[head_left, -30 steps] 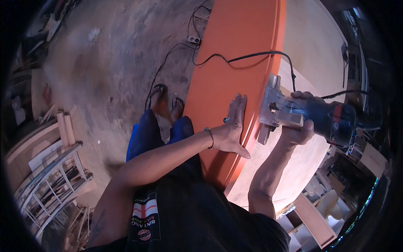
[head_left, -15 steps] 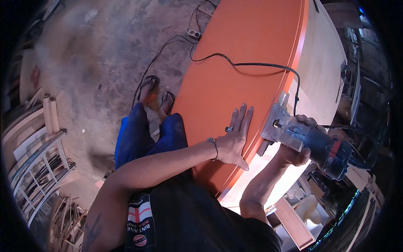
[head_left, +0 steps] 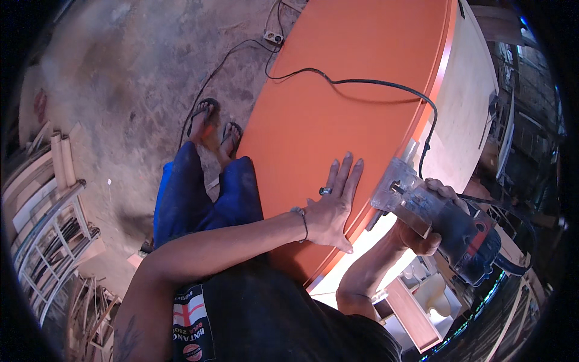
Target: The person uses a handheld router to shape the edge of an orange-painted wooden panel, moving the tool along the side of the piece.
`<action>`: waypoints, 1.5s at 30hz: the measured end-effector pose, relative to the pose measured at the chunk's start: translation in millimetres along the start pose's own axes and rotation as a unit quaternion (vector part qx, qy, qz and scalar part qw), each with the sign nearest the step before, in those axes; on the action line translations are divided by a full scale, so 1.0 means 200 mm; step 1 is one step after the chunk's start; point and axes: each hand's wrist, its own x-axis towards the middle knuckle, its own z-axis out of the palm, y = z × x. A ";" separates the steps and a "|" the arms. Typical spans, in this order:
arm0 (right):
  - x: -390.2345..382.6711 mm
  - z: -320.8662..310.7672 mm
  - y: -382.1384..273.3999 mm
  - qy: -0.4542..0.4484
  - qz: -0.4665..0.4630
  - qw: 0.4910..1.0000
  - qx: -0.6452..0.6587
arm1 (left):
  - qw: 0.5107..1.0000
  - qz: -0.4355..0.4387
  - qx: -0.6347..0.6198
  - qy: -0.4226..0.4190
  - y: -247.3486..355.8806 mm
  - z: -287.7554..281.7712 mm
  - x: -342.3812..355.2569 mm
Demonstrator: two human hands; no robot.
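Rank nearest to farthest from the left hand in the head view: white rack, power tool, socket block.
1. Power tool: right side, gripped by the right hand.
2. Socket block: upper left, beside the orange panel.
3. White rack: far left.

Pretty dim shop overall tbh. Strongest light low on right: near end of pale side (head_left: 467,102) blown out to white, bright glint along right edge of board (head_left: 338,127). Cable (head_left: 374,81) throws soft shadow on board, darker patch at near end. Shirt (head_left: 283,314) almost black, far right murky with bluish glints. Floor (head_left: 139,90) hazy at far left. Middle decently sharp. Fisheye bows board and rack (head_left: 60,202), corners go black.
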 end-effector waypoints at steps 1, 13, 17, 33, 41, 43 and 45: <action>0.01 -0.08 -0.04 -0.001 0.004 1.000 -0.001 | 1.000 -0.001 0.003 0.005 0.00 -0.01 0.00; -0.08 -0.23 -0.03 -0.087 0.091 0.990 -0.061 | 0.999 0.015 0.000 0.032 -0.02 0.04 0.01; -0.04 -0.04 0.01 -0.023 0.003 0.999 0.031 | 0.998 0.035 0.008 0.057 -0.04 0.05 0.01; -0.01 -0.05 0.07 -0.032 -0.009 0.999 0.041 | 0.998 0.011 0.056 0.013 -0.02 0.01 0.01; 0.05 -0.22 -0.01 -0.097 0.078 0.992 0.033 | 0.997 -0.020 0.068 -0.011 0.00 -0.01 0.00; 0.05 -0.26 -0.02 -0.155 0.156 0.975 0.012 | 0.998 -0.017 0.060 -0.007 0.00 0.00 0.00; 0.03 -0.20 0.03 -0.090 0.060 0.994 0.013 | 0.999 -0.010 0.052 -0.006 -0.01 0.00 0.00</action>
